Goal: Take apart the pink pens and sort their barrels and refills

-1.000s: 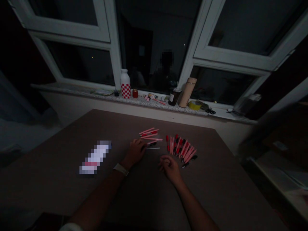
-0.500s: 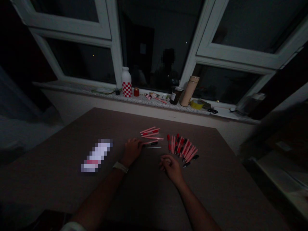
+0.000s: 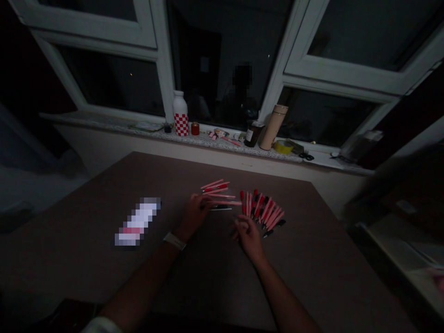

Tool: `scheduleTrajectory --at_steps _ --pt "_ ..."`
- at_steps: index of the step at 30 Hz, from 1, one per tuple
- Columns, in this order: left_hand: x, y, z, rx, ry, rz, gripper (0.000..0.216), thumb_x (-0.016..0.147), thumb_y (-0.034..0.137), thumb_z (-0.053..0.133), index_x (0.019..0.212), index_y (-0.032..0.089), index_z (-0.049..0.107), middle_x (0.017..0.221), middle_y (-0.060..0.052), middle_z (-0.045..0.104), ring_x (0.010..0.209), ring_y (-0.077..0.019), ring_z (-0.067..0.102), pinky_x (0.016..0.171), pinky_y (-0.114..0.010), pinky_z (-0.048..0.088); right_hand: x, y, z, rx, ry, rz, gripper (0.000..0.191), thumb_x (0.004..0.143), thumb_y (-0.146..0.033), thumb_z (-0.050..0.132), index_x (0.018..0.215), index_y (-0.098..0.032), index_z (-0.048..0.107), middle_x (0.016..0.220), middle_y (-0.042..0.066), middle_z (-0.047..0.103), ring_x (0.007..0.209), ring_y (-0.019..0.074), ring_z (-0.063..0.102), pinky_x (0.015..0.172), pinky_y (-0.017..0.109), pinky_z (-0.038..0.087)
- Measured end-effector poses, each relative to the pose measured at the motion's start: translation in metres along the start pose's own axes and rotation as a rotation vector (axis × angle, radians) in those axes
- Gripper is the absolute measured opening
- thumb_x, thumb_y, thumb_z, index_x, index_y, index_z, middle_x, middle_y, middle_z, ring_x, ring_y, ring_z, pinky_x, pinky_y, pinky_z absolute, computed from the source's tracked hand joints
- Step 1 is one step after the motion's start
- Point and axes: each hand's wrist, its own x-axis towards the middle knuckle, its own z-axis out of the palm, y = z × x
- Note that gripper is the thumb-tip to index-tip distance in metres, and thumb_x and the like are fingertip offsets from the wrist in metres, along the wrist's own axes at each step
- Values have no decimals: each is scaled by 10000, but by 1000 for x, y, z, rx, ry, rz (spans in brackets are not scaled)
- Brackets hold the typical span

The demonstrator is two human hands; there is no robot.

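My left hand (image 3: pixel 194 213) is pinched on the end of a pink pen (image 3: pixel 225 202), which points right, just above the table and slightly blurred. Beneath that pen lie a black pen and a thin pale stick (image 3: pixel 222 209). Just beyond are several pink pens and a red pen (image 3: pixel 217 187) in a loose group. My right hand (image 3: pixel 249 236) rests palm inward to the right, its fingers loosely bent and apart, with nothing visible in them. Beside it a fan of red, pink and black pens (image 3: pixel 265 208) spreads over the table.
On the brown table (image 3: pixel 208 277), a blurred-out bright phone-like object (image 3: pixel 138 222) lies at left. The windowsill (image 3: pixel 215 142) behind carries a checkered bottle (image 3: pixel 181 121), a red jar (image 3: pixel 195 128), a dark cup (image 3: pixel 252 134), a beige flask (image 3: pixel 274 127), yellow tape (image 3: pixel 282 147) and black-handled scissors (image 3: pixel 306 157).
My left hand has lifted the pink pen slightly and shifted it rightward over the black pen. The fingers of my right hand have loosened a little. The view has tilted slightly.
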Motion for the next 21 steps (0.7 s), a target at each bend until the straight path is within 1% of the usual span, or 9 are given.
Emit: scheduleTrajectory --at_steps 1,3,6,8,11,13,15,18,21 --pt "-2 5 2 -61 0 -7 211 890 412 633 937 211 679 950 -47 655 929 -213 594 838 -340 494 1 -1 -1 21 26 -11 504 785 -525 714 1124 -197 536 786 16 716 471 107 582 425 202 407" --pt "-7 15 7 -164 -40 -12 222 855 423 678 913 209 689 932 -38 651 872 -195 613 797 -319 513 2 -1 -3 56 56 -29 523 787 -528 713 1155 -214 516 856 22 724 472 105 577 420 208 413" --pt "-12 21 13 -244 -107 -13 227 827 416 713 917 208 700 937 -36 667 847 -190 627 790 -319 526 5 0 -8 89 88 -33 427 799 -532 699 1058 -215 575 846 15 718 467 94 548 428 213 414" --pt "-14 20 15 -235 -137 13 225 840 395 704 972 212 701 969 -44 679 874 -199 627 812 -335 525 6 0 -9 101 128 -32 382 804 -539 692 969 -205 613 777 7 703 456 88 525 429 211 400" --pt "-15 14 17 -178 -235 147 218 906 358 632 1067 222 688 1028 -57 687 977 -212 608 898 -366 495 6 0 -10 131 156 -18 376 790 -551 702 871 -191 633 705 4 684 440 84 507 423 210 383" --pt "-16 11 18 -132 -323 248 213 949 347 568 1073 220 686 1040 -62 682 1021 -211 588 937 -369 469 6 -1 -9 145 159 6 378 781 -553 712 825 -184 640 661 1 672 429 82 498 422 208 373" --pt "-17 11 19 -100 -384 304 223 967 352 534 1059 214 683 1039 -66 668 1028 -207 578 935 -355 460 5 -2 -8 129 157 33 385 788 -555 708 775 -174 653 586 -4 643 420 86 488 425 209 358" --pt "-19 13 21 -83 -424 312 228 967 368 530 1043 200 665 1022 -72 648 997 -202 578 901 -334 465 4 -4 -7 68 147 43 408 801 -558 692 716 -159 679 492 -7 590 417 97 479 436 217 343" --pt "-21 14 24 -68 -438 294 226 989 328 476 1016 182 647 1000 -80 635 956 -197 583 865 -323 474 4 -6 -7 36 145 24 403 782 -552 710 713 -155 695 513 0 606 431 104 487 453 227 361"
